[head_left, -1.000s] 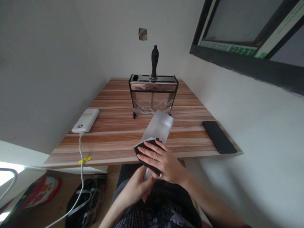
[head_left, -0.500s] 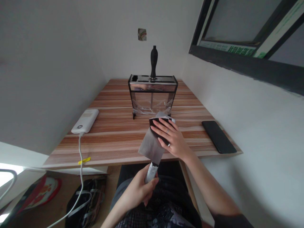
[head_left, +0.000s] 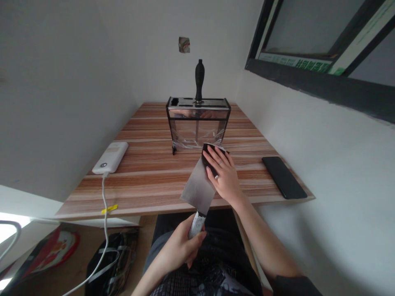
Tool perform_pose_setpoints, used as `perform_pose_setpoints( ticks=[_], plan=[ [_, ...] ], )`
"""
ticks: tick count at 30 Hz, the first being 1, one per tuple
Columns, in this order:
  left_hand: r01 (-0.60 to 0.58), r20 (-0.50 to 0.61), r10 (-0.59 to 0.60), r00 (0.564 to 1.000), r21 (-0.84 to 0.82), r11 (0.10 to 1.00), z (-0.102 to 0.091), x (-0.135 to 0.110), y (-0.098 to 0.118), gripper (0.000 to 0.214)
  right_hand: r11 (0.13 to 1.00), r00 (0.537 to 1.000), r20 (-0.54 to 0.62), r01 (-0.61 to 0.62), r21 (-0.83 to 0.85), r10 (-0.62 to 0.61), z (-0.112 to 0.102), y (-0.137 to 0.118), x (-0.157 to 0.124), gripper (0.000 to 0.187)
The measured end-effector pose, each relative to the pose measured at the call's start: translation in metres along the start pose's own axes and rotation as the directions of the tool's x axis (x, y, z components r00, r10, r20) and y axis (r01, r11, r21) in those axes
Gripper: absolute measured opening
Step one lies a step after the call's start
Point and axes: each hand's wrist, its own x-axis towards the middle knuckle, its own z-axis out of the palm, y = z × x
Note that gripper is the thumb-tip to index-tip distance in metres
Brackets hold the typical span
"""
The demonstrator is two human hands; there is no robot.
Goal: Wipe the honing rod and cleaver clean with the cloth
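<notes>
My left hand (head_left: 184,243) is closed around the pale, worn handle (head_left: 196,224) of a cleaver (head_left: 199,187). Its wide grey blade points away from me and lies over the front part of the table. My right hand (head_left: 226,176) presses a dark piece of sandpaper (head_left: 207,155) flat on the far end of the blade. The fingers are stretched over the sheet and a ring shows on one. A small white bit of the sheet peeks out by the thumb. The blade's far end is hidden under the sheet and hand.
Behind the blade stands a clear-sided knife block (head_left: 197,130) with a black-handled tool (head_left: 199,80) upright in it. A white power bank (head_left: 111,157) with a cable (head_left: 105,205) lies left, a black phone (head_left: 284,177) right. Walls close in both sides of the wooden table (head_left: 148,181).
My right hand has slid the sandpaper away from me and slightly right along the blade, baring more of the metal. My left hand keeps its place on the handle.
</notes>
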Motion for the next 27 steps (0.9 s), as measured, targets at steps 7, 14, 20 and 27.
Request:
perform_pose_setpoints(
  ticks=[7,14,20,27],
  plan=[
    [0.012,-0.013,-0.012,1.0,-0.002,1.0,0.0,0.0,-0.003,0.029,1.0,1.0,0.002,-0.011,-0.009,0.011,0.003,-0.01,0.0,0.046],
    [0.005,-0.053,-0.006,0.999,-0.029,1.0,0.001,0.0,0.005,0.032,0.993,0.989,0.111,0.096,0.062,-0.102,0.0,-0.032,-0.02,0.049],
    [0.014,-0.123,-0.02,0.992,-0.049,0.999,-0.002,0.001,-0.001,0.037,0.974,0.961,0.178,0.191,0.122,-0.211,0.002,-0.058,-0.042,0.048],
    [0.018,-0.214,-0.031,0.976,-0.062,0.998,-0.002,0.002,-0.007,0.033,0.956,0.939,0.21,0.237,0.172,-0.271,0.002,-0.07,-0.048,0.048]
  ],
)
